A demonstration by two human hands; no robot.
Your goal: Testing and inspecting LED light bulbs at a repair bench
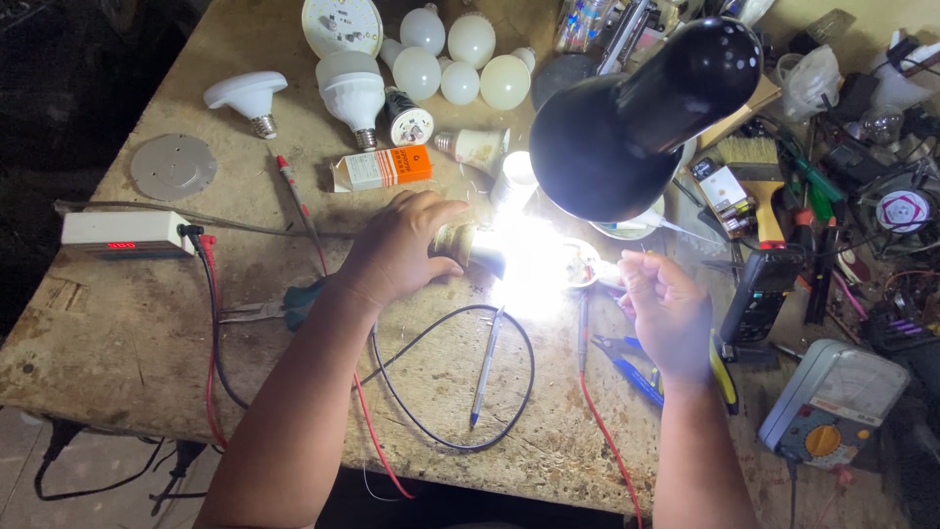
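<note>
On a worn wooden workbench (127, 343) under a black lamp (627, 118), the left hand (397, 250) is clamping a bulb base (465, 245) at centre while the right hand (666, 304), at 3 o'clock, is pinching a thin tool, glare hiding its tip; judged mid-repair, steadiness needed.

It was a repair workshop: a worn workbench (127, 333) held loose bulbs (470, 39), a multimeter (832, 402), pliers (627, 367), test leads (211, 323) and a black lamp (636, 118).
</note>
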